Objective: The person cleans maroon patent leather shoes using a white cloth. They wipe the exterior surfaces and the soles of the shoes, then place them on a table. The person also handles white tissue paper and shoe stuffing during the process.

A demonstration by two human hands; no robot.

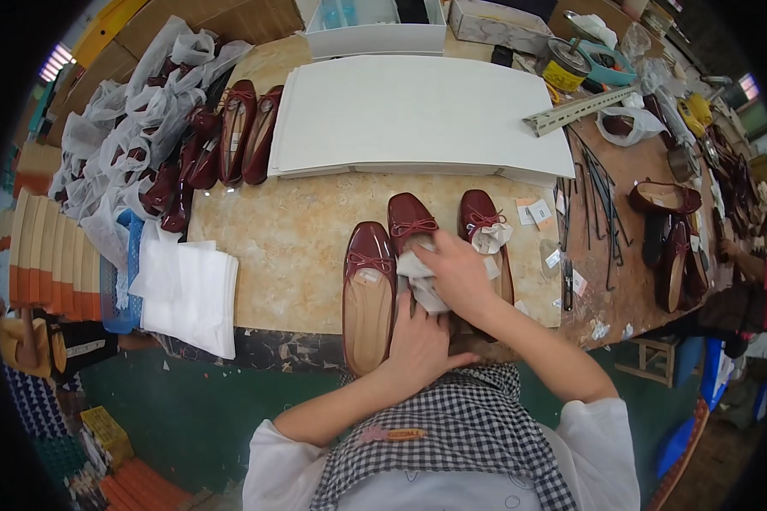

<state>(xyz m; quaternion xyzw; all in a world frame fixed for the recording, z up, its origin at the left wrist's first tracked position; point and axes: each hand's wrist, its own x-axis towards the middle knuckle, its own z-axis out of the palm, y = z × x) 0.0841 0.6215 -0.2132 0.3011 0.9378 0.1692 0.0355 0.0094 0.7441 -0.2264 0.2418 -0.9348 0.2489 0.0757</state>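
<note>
My right hand (462, 277) is closed round a wad of crumpled pale paper (419, 277), pressed at the opening of a dark red patent ballet flat (409, 213) with a bow. Over the rear of that same flat lies my left hand (418, 341), its fingers on the shoe beside the paper and its thumb out to the right. The heel is hidden under my hands. To the left a matching flat (369, 298) rests toe away, beige insole showing. Another flat (479, 209) stands on the right with crumpled paper (491, 238) at its opening, partly behind my right forearm.
A stack of large white sheets (418, 115) lies beyond the shoes. White tissue sheets (187, 289) and a blue basket (121, 272) are at left, below plastic-wrapped shoes (132, 136). Thin black rods (601, 192), a metal bar (579, 111) and more red flats (675, 247) occupy the right.
</note>
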